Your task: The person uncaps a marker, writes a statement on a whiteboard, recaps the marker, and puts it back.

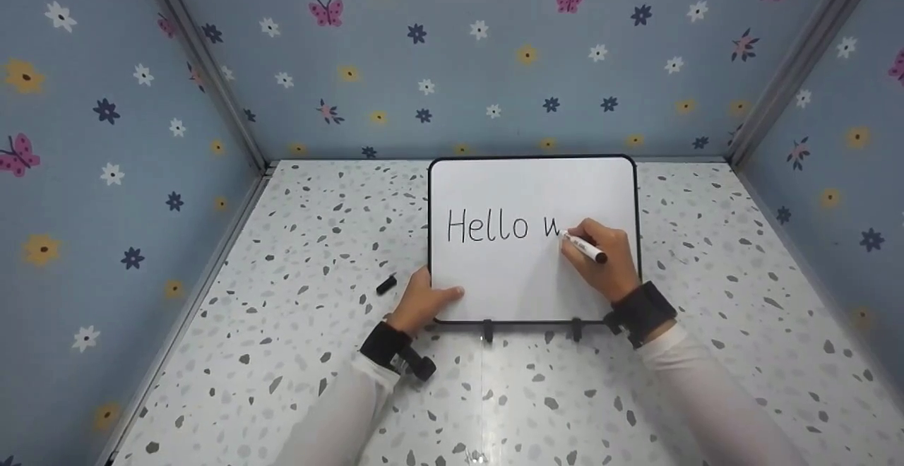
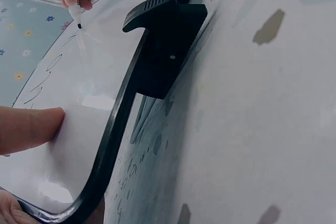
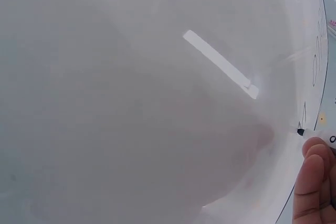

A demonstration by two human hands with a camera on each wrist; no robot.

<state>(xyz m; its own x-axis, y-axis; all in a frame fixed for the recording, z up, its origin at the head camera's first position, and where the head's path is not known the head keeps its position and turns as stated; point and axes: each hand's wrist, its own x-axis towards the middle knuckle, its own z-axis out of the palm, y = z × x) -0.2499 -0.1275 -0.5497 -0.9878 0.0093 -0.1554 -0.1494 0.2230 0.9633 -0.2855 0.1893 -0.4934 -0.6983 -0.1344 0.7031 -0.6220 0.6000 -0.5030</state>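
A whiteboard [image 1: 522, 275] with a black frame stands tilted back on the speckled table, bearing the handwritten "Hello" and the start of another letter like a "w". My right hand [image 1: 604, 258] pinches a white marker [image 1: 583, 246], its black tip at that last letter; the right wrist view shows the tip [image 3: 301, 131] at the board's surface. At the board's lower left corner, my left hand [image 1: 424, 300] grips the edge. Its thumb [image 2: 34, 127] lies on the white face while the other fingers are mostly hidden behind the frame. A black marker cap [image 1: 386, 284] lies left of that hand.
Two black feet [image 1: 488, 330] support the board's lower edge. Blue panels [image 1: 480, 63] with flowers and butterflies enclose the table at the back, left and right. The speckled tabletop [image 1: 304, 240] extends on both sides of the board.
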